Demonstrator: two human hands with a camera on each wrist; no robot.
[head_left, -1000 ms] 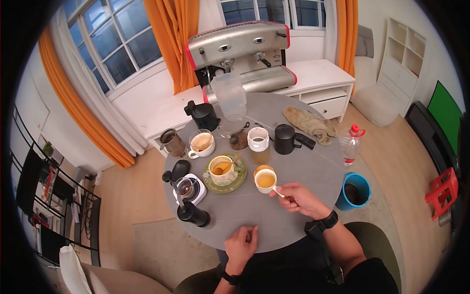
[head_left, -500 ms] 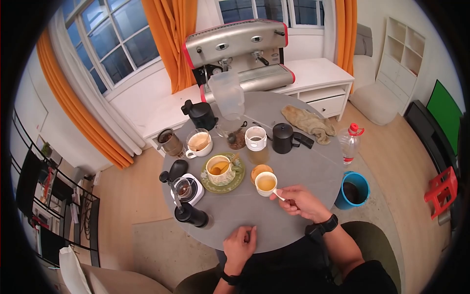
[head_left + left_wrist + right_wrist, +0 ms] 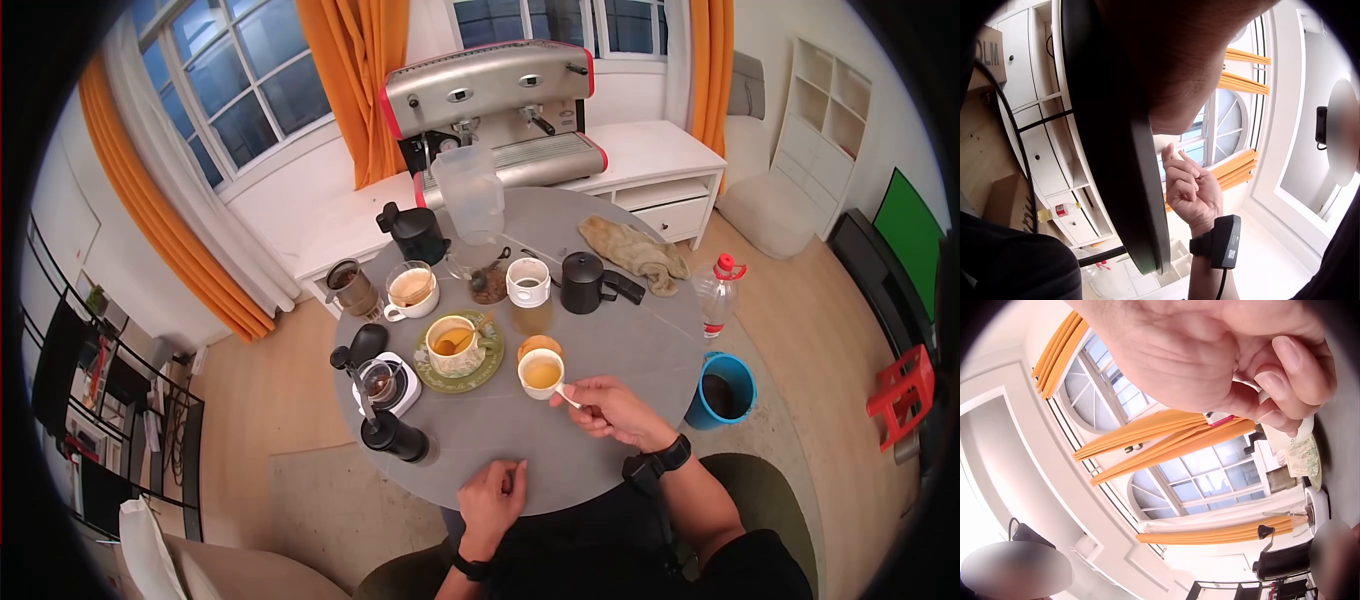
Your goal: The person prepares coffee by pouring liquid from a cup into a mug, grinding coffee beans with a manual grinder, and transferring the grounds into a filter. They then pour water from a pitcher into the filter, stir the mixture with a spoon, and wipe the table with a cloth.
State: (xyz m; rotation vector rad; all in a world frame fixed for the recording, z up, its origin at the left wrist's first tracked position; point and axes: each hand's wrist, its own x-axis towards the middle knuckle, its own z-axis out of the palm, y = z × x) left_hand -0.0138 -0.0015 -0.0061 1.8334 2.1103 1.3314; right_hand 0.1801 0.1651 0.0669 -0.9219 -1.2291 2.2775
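My right hand [image 3: 615, 410] pinches the slim white handle of a small white cup [image 3: 541, 385] holding amber liquid. In the head view the cup overlaps a round orange-brown coaster [image 3: 545, 346] behind it. In the right wrist view my curled fingers [image 3: 1272, 381] hide most of the cup. My left hand [image 3: 492, 500] rests at the table's near edge, fingers loosely curled, holding nothing. To the cup's left, a patterned cup [image 3: 455, 362] with amber liquid and a spoon stands on a green saucer [image 3: 488, 372].
A black hand grinder [image 3: 395, 438] and a white scale [image 3: 400, 395] stand at the left. Behind are a glass server [image 3: 530, 318], a black pot [image 3: 582, 283], a clear pitcher [image 3: 468, 195] and a brown cloth [image 3: 635, 255]. A blue bucket [image 3: 735, 372] sits on the floor at right.
The white cup in my right hand has shifted slightly towards me, showing a little more of the coaster behind. My left hand has stayed in place.
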